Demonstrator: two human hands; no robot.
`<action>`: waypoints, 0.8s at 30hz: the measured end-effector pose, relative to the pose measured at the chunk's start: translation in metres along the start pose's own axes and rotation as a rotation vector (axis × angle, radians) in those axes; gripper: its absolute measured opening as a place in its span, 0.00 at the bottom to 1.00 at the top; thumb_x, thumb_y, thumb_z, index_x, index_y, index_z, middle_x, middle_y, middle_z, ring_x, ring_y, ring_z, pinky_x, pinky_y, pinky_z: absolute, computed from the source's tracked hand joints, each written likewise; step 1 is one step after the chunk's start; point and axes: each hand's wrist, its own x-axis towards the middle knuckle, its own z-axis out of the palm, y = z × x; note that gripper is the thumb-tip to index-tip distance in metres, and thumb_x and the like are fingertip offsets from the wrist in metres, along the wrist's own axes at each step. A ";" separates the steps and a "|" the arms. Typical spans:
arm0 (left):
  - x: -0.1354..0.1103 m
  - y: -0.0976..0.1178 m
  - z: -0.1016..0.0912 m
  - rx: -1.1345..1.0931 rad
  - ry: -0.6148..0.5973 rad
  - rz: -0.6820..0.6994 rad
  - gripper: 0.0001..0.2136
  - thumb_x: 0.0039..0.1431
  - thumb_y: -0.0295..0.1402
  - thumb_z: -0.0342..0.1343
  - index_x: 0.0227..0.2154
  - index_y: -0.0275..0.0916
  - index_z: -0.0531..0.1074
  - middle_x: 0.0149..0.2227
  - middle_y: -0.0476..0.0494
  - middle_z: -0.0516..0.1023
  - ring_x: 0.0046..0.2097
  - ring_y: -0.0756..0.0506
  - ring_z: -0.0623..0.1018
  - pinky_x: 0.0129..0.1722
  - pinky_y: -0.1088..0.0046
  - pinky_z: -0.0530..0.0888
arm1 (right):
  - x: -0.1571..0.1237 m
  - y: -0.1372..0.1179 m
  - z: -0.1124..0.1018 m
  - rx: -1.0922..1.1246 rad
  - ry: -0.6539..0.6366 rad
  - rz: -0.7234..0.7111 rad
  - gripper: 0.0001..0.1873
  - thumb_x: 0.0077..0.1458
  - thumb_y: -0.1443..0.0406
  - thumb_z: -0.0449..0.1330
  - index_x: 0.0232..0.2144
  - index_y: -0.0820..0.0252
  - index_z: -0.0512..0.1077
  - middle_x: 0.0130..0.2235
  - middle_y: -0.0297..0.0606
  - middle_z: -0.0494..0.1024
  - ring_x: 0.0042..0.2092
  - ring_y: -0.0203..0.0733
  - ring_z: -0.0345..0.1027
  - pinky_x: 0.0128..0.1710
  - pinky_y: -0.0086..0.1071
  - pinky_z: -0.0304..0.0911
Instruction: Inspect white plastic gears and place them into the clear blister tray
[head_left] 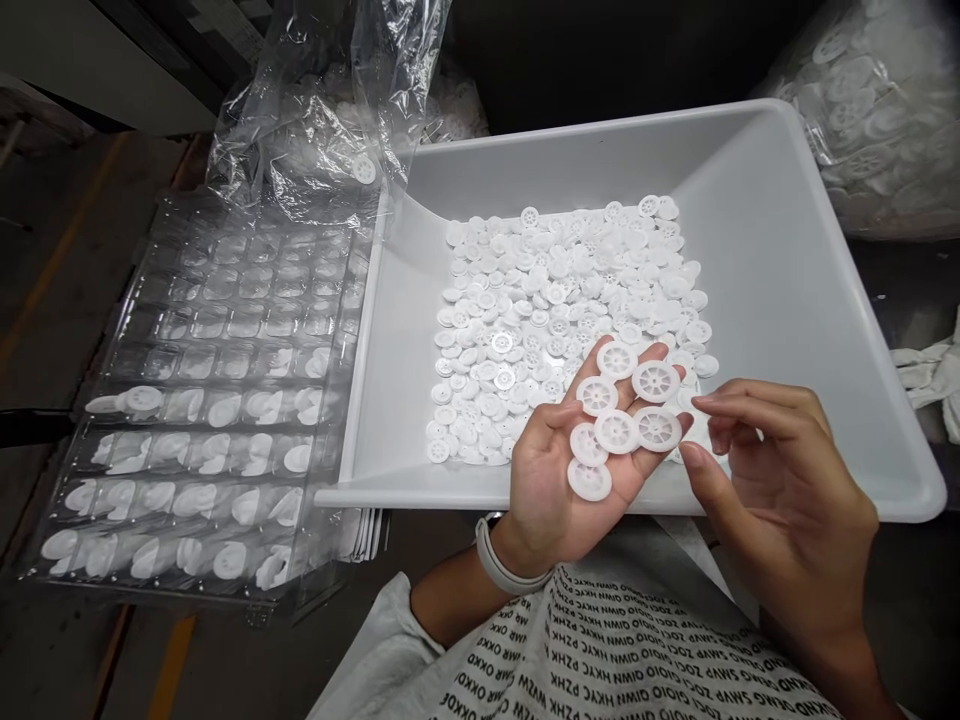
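Observation:
Palm up over the near edge of a light grey bin [757,290], my left hand [555,490] carries several white plastic wheels [616,432] with spokes, spread over its palm and fingers. The thumb rests along their left side. My right hand [787,490] hovers just to the right of them, thumb and fingers apart, with nothing visible between them. Beneath and beyond the hands, a heap of similar white wheels [540,300] covers the bin's floor. Part of that heap is hidden behind my left hand.
Left of the bin lies a clear plastic compartment tray [90,430], its nearer rows holding white pieces. A clear bag [315,130] of white parts stands behind the tray. Another full bag [870,130] sits at the far right, beside some white cloth [926,370].

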 end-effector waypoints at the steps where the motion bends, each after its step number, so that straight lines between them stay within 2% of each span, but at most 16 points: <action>1: 0.000 0.000 0.000 -0.002 0.003 -0.002 0.26 0.62 0.31 0.38 0.63 0.42 0.55 0.62 0.40 0.65 0.65 0.41 0.61 0.63 0.58 0.58 | 0.000 -0.001 0.000 0.006 0.004 0.003 0.18 0.54 0.69 0.61 0.47 0.54 0.71 0.42 0.40 0.68 0.40 0.42 0.63 0.37 0.38 0.62; 7: 0.000 0.000 0.000 -0.005 0.007 -0.019 0.27 0.62 0.34 0.40 0.64 0.40 0.52 0.63 0.39 0.63 0.65 0.41 0.61 0.63 0.59 0.58 | 0.001 -0.002 0.000 0.039 -0.007 0.032 0.17 0.55 0.72 0.59 0.47 0.53 0.71 0.43 0.42 0.68 0.42 0.44 0.63 0.37 0.39 0.62; 16: -0.002 0.001 -0.001 -0.018 -0.024 -0.008 0.25 0.64 0.34 0.37 0.64 0.40 0.53 0.63 0.39 0.63 0.65 0.41 0.62 0.64 0.58 0.55 | 0.000 -0.003 0.000 0.071 -0.028 0.081 0.18 0.55 0.71 0.60 0.48 0.55 0.70 0.45 0.40 0.67 0.46 0.42 0.64 0.45 0.37 0.64; 24: -0.001 0.001 -0.001 -0.019 -0.012 -0.007 0.25 0.63 0.35 0.38 0.63 0.38 0.55 0.62 0.39 0.65 0.65 0.42 0.61 0.64 0.59 0.56 | 0.000 0.003 -0.002 -0.084 -0.081 0.115 0.20 0.57 0.66 0.60 0.53 0.52 0.69 0.47 0.40 0.69 0.42 0.41 0.65 0.40 0.36 0.65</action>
